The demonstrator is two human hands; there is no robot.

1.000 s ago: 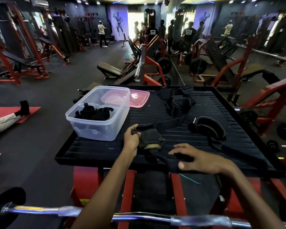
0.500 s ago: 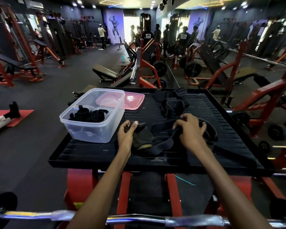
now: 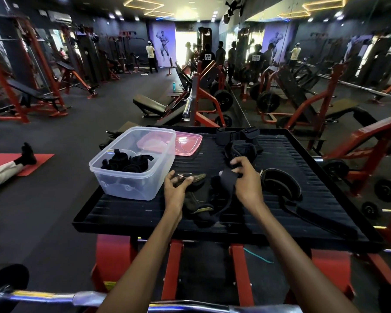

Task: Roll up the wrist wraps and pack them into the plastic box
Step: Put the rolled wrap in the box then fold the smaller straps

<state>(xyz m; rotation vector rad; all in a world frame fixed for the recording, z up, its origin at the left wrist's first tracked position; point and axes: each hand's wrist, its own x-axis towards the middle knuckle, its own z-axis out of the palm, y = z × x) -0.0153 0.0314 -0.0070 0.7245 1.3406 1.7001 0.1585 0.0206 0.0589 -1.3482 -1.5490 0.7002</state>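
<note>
A clear plastic box (image 3: 113,177) stands on the left of a black ribbed platform (image 3: 127,213), with several rolled black wraps (image 3: 131,163) inside. In front of me lies a black wrist wrap (image 3: 199,206) with a tan edge. My left hand (image 3: 175,188) grips its buckle end next to the box. My right hand (image 3: 246,177) holds the folded strap end of the same wrap lifted just above the platform. More black wraps (image 3: 239,150) are piled behind my right hand, and another (image 3: 280,184) lies coiled to its right.
A pink lid (image 3: 187,144) lies behind the box. A long strap (image 3: 321,220) trails toward the platform's front right corner. A chrome barbell (image 3: 54,297) crosses below my arms. Red machine frames surround the platform, and a person's legs rest on a red mat (image 3: 36,161) at left.
My right hand has moved from the platform's front edge up and back, carrying the strap end folded over. My left hand has stayed on the buckle end.
</note>
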